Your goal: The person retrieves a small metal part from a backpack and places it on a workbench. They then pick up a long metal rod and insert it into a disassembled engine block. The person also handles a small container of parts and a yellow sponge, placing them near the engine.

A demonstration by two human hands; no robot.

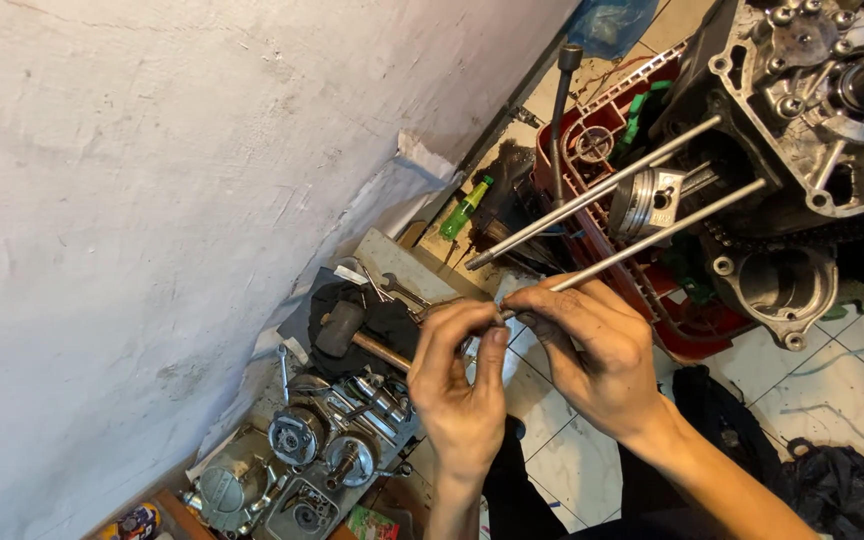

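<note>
We see the left hand (462, 385) and the right hand (592, 345) meeting fingertip to fingertip at the free end of the lower long bare-steel stud (652, 235), one of two slim round rods that slant out of the grey cast-aluminium engine case (812, 120) at the upper right. Both hands are curled into a tight pinch, thumbs against forefingers, around something too small for us to make out at the rod's tip; the skin is smudged dark with grease. The upper long steel stud (592, 195) runs parallel just above, its end free and untouched. Between the two rods sits the ribbed, dull-silver piston (649, 203), round with a hole through its side. The case, rough-cast and studded with bolts, rests over a red plastic slatted crate (602, 150). A black T-handled socket wrench (562, 110) stands upright beside the crate. Well left of the hands, a wooden-handled hammer with a dark rounded head (347, 330) lies on a black cloth, and below it we see a cluster of shiny metal engine parts and covers (322, 450). A green plastic bottle (465, 208) lies near the chalky white plastered wall (152, 200). The white tiled floor (832, 390) is scuffed and stained.
</note>
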